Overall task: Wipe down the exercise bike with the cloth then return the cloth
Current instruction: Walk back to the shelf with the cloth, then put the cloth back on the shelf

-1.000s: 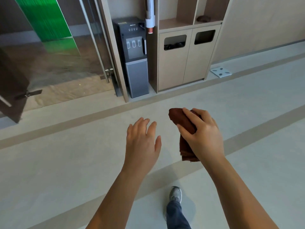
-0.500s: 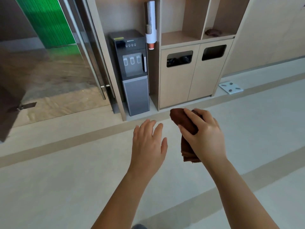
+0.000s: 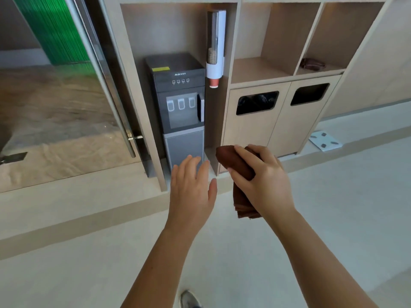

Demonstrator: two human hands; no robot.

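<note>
I am seeing the cloth (image 3: 240,172), dark reddish brown and folded into a thick bundle. It is hanging up in the air over the pale floor, with its top end sticking out round and its bottom end showing stacked folded edges.

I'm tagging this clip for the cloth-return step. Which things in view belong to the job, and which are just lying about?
Part of the job:
- brown cloth, gripped in the right hand
- left hand, open and empty
- shelf cubby holding a similar dark cloth, possibly the return spot

Just there:
- water dispenser
- cup dispenser
- bin openings
- scale on the floor
</note>
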